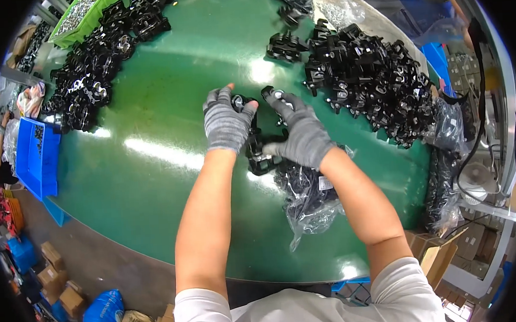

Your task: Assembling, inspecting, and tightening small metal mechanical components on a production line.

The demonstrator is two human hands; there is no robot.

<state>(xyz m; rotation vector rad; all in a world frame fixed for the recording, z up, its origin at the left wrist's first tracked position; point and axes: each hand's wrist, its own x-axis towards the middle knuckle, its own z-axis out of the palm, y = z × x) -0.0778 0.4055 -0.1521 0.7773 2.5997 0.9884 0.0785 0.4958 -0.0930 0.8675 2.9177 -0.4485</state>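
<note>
Grey knitted gloves with bared fingertips cover both my hands over the middle of the green table. My left hand (227, 123) is closed, thumb and fingers pinching a small black part (239, 101) with a rounded end. Just right of it, my right hand (304, 132) curls its fingers over another black part (270, 94) with a shiny metal piece. Beneath and between the hands lies a black bracket-like part (260, 161), next to my right thumb. Whether these pieces are joined is hidden by the gloves. A clear plastic bag (307, 208) of black parts lies below my right wrist.
Piles of similar black parts lie at the right (376, 79) and far left (93, 70) of the green table (154, 184). A green bin (84, 18) of small metal pieces stands at the back left, a blue bin (39, 158) at the left edge. Bagged parts (443, 180) line the right edge.
</note>
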